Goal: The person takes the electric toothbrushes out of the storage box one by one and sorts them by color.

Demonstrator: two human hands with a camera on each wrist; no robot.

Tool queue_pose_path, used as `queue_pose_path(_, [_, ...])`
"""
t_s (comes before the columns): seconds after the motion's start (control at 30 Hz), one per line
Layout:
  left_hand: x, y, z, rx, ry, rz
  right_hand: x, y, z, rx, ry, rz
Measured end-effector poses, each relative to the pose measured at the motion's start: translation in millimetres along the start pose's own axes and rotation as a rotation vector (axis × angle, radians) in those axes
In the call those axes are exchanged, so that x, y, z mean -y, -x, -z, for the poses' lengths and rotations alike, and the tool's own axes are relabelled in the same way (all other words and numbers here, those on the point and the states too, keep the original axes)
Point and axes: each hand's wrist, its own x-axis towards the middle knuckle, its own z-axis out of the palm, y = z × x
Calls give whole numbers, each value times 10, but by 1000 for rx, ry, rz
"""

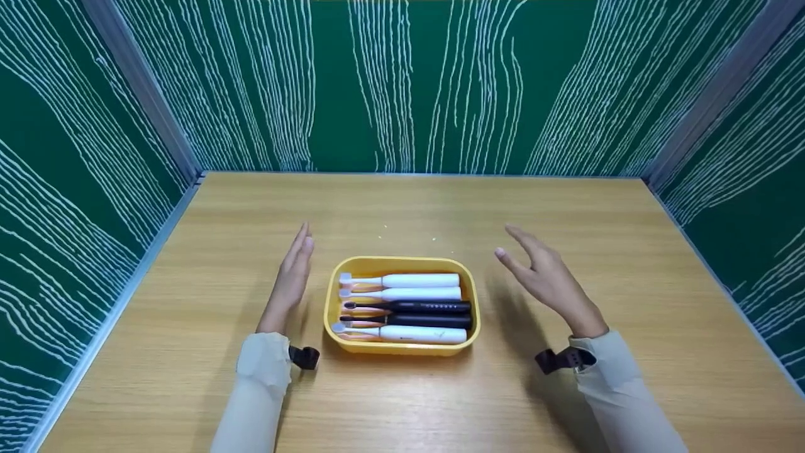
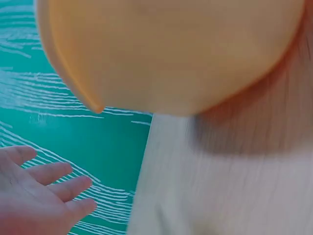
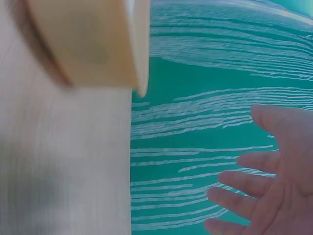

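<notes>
A yellow bin (image 1: 402,350) stands on the wooden table, with several electric toothbrushes lying side by side in it. Three have white handles, among them the nearest toothbrush (image 1: 427,335); between them lie two black ones, such as the black toothbrush (image 1: 434,307). All their heads point left. To the left of the bin my left hand (image 1: 290,277) is held with straight fingers, apart from it. On the other side my right hand (image 1: 553,283) is spread, thumb away from the fingers, also apart from the bin. Both wrist views show an empty palm beside the bin's outer wall (image 2: 161,58).
The wooden table (image 1: 402,402) reaches back to green panels (image 1: 365,145) with white wavy lines, which also rise at left and right. Behind the bin a few tiny white specks (image 1: 434,239) lie on the tabletop. Each wrist wears a dark strapped camera (image 1: 305,357).
</notes>
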Motion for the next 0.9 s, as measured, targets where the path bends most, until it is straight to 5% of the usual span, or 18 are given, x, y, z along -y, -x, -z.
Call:
queue_pose_path(0.17, [59,-30,-16,31,192,50,71,-24,-3,74,-68,28])
queue_pose_path(0.4, [195,-21,-71,86,573,125,192,-125,-20,284,-86,128])
queue_pose_path(0.6, [288,-20,-126,122,699,98,271,-188,-65,396,-45,199])
queue_pose_path(0.9, [383,-3,-178,182,699,151,407,-293,-120,523,28,259])
